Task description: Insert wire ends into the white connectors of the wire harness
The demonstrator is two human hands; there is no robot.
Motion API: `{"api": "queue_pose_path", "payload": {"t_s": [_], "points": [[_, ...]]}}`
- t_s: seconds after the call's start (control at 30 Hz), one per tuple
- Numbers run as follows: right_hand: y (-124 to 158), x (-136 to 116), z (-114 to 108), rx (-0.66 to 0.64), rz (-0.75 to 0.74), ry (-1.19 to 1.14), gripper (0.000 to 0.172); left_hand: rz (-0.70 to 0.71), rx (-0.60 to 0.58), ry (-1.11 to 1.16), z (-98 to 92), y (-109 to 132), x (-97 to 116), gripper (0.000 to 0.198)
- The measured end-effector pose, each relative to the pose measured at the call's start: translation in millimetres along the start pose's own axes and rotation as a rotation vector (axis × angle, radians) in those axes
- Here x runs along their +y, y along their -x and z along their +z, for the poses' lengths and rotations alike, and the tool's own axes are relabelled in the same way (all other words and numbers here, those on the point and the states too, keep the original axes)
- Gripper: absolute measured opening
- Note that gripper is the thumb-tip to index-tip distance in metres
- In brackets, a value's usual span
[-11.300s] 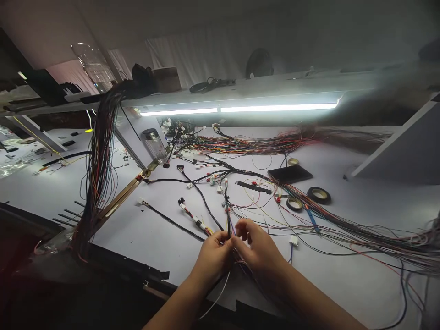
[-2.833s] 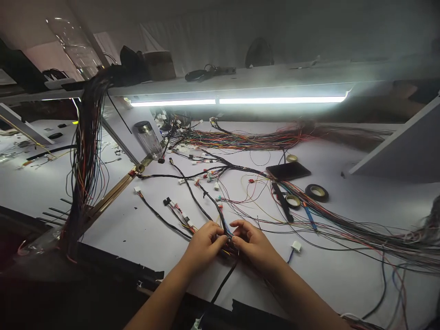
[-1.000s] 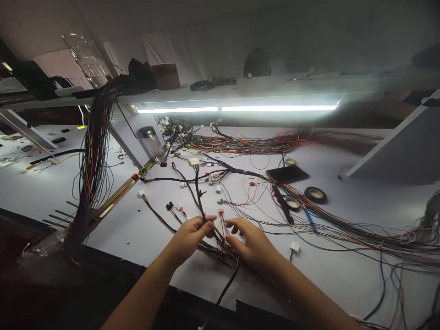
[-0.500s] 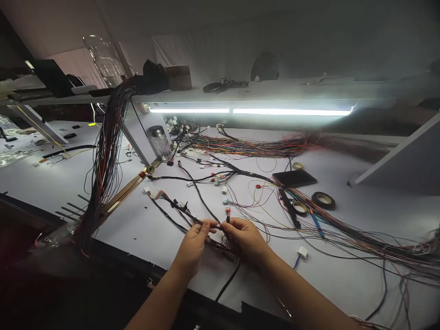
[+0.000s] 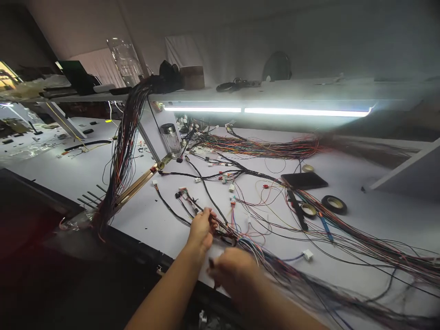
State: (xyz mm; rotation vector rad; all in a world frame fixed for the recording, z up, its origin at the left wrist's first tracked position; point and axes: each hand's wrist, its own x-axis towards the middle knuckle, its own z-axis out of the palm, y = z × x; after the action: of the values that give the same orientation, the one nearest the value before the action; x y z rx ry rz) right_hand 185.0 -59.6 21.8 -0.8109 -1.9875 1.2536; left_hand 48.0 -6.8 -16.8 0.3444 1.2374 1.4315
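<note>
My left hand (image 5: 202,229) is closed round a branch of a wire harness (image 5: 188,201) at the middle of the white table. The branch's connectors point away from me, to the upper left. My right hand (image 5: 235,268), smeared by motion, is nearer the table's front edge and apart from my left. Its fingers look closed, with a small dark thing (image 5: 211,266) at their tips that I cannot make out. A thin black-wrapped branch with a white connector (image 5: 154,183) lies left of my left hand. Loose coloured wires (image 5: 257,252) run off to the right beyond my right hand.
Black tape (image 5: 333,204), a smaller tape roll (image 5: 308,210), a blue pen-like tool (image 5: 326,227) and a dark flat device (image 5: 304,180) lie to the right. A glass jar (image 5: 171,140) stands at the back. A thick wire bundle (image 5: 123,151) hangs from the shelf (image 5: 240,94) at left.
My right hand has left the spot beside my left hand and moved down towards the table edge. The left hand stays on the harness. The view has turned slightly left.
</note>
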Motion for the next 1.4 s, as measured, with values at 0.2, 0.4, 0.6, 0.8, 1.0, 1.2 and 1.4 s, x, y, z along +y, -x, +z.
{"api": "queue_pose_path", "payload": {"t_s": [0.2, 0.4, 0.6, 0.8, 1.0, 1.2, 1.4], "points": [[4, 5, -56, 0.052, 0.156, 0.021, 0.038, 0.085, -0.119, -0.038, -6.3, 21, -1, 0.053], [-53, 17, -88, 0.137, 0.235, -0.209, 0.039, 0.218, -0.36, -0.376, -9.4, 41, 11, 0.042], [-111, -2, -60, -0.055, 0.0, -0.051, 0.034, 0.24, -0.449, -0.485, -11.3, 46, 17, 0.027], [-138, 4, -118, 0.198, 0.027, 0.174, 0.025, 0.176, -0.396, -0.384, -25.6, 39, 12, 0.033], [-79, -2, -134, 0.092, 0.026, 0.191, 0.015, 0.111, -0.244, -0.992, -57.3, 41, 32, 0.044], [24, -11, -71, -0.216, 0.001, 0.252, 0.009, 0.535, -0.278, -1.324, -73.6, 62, 41, 0.027], [92, 19, -60, -0.179, -0.063, 0.798, 0.024, 0.999, -0.557, -1.612, -52.6, 37, 42, 0.029]]}}
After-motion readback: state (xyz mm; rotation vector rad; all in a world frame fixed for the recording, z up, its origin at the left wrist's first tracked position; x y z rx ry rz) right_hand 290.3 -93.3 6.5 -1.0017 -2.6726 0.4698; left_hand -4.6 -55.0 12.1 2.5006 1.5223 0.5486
